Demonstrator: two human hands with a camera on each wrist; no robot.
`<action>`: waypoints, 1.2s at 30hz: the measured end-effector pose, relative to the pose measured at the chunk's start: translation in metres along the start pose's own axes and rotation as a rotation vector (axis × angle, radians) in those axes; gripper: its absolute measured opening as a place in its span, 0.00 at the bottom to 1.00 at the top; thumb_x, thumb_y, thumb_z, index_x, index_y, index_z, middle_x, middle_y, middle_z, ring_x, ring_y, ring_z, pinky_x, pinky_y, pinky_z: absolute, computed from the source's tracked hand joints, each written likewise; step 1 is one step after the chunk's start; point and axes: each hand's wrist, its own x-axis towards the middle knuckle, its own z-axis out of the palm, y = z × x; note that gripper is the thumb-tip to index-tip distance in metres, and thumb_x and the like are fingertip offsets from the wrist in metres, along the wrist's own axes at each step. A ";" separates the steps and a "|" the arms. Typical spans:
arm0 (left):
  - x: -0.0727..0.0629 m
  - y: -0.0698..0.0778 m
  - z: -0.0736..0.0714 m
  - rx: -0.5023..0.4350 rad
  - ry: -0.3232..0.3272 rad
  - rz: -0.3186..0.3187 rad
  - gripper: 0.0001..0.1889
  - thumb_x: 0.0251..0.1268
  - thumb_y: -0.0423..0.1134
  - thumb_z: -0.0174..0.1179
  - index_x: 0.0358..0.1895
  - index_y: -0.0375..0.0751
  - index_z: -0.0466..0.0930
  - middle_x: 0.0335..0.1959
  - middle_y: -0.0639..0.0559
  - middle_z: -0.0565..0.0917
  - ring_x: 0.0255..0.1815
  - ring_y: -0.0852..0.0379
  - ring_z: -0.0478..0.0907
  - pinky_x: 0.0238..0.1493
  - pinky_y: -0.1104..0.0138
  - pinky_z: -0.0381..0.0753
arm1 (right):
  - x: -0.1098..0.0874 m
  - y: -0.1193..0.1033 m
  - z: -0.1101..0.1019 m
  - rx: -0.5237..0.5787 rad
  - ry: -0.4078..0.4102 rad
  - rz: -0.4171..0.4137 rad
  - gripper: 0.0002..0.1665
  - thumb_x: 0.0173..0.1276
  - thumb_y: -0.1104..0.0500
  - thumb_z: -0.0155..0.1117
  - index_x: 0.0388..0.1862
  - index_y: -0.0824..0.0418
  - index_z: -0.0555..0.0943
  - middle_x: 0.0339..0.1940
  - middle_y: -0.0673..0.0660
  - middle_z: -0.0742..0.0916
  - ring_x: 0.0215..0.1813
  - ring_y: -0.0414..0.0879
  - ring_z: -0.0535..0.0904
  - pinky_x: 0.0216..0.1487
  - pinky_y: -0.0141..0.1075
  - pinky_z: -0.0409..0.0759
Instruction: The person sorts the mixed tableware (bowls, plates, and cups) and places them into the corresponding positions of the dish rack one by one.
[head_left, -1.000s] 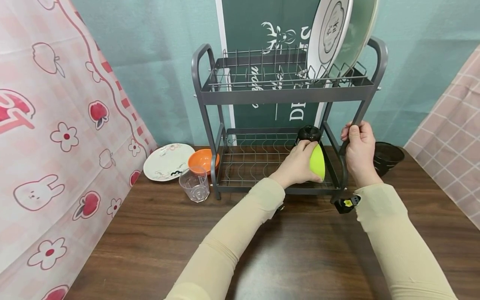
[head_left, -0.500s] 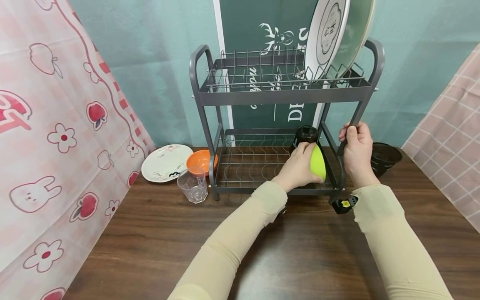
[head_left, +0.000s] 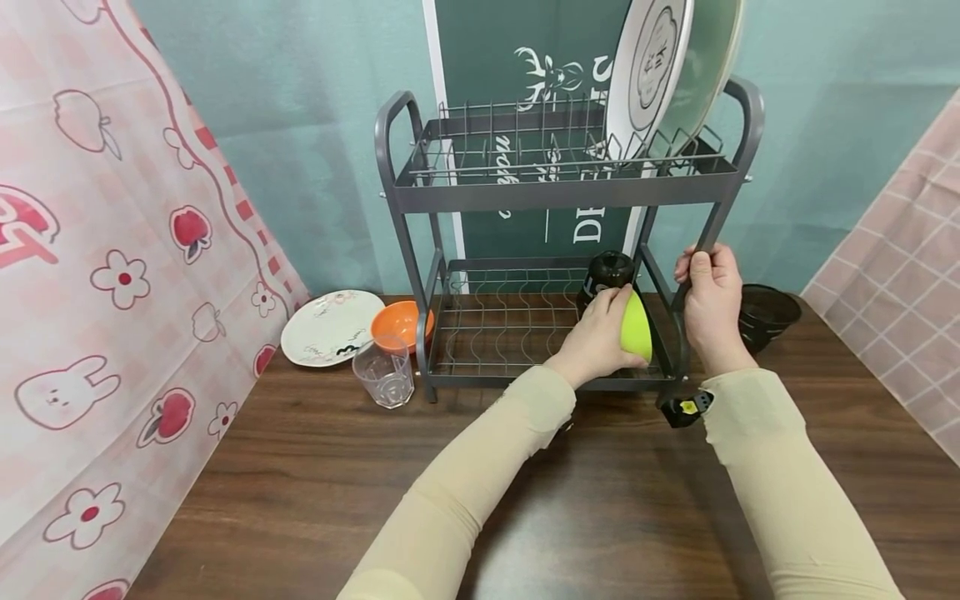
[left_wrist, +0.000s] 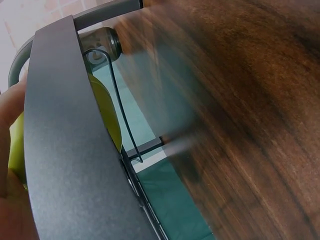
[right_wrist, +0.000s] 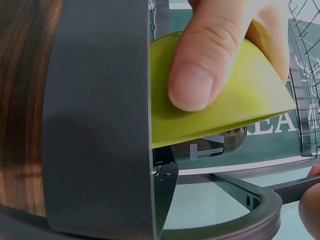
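Two hands busy: my left hand (head_left: pixel 596 333) clamps green bowl (head_left: pixel 635 327) on lower rack (head_left: pixel 495 333); right hand (head_left: pixel 708 304) grips rack post (head_left: pixel 693 250). Banner (head_left: pixel 540 125) at 12 o'clock reads "DE…".

Two arms in beige sleeves reach forward from the bottom of the view, side by side. The left hand (head_left: pixel 596 333) is stretched ahead with its back facing up, fingers and thumb curled around a rounded object it grips. The right hand (head_left: pixel 708 300) is raised slightly higher, just beside the left, knuckles up, its fingers wrapped around a slanted bar. The wrists stay apart.
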 end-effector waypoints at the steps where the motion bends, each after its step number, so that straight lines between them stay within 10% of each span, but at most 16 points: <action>1: 0.000 0.000 0.001 0.005 -0.001 0.004 0.59 0.43 0.59 0.69 0.74 0.51 0.37 0.71 0.53 0.53 0.72 0.56 0.54 0.64 0.70 0.66 | 0.000 0.000 0.000 0.001 0.001 0.002 0.06 0.71 0.59 0.48 0.35 0.59 0.72 0.23 0.52 0.75 0.28 0.41 0.70 0.36 0.26 0.69; 17: -0.005 -0.005 0.004 0.004 -0.035 0.010 0.60 0.49 0.61 0.64 0.73 0.56 0.25 0.76 0.54 0.39 0.77 0.54 0.36 0.74 0.58 0.48 | -0.001 0.001 -0.002 -0.024 0.023 0.013 0.06 0.71 0.59 0.49 0.35 0.60 0.72 0.24 0.53 0.75 0.28 0.41 0.69 0.36 0.26 0.69; 36: -0.027 -0.018 -0.021 -0.080 0.062 0.009 0.58 0.50 0.60 0.64 0.73 0.53 0.29 0.76 0.50 0.41 0.77 0.49 0.37 0.73 0.55 0.49 | -0.001 0.001 -0.001 -0.053 0.005 0.001 0.06 0.71 0.57 0.49 0.35 0.58 0.72 0.23 0.51 0.75 0.29 0.41 0.69 0.37 0.27 0.68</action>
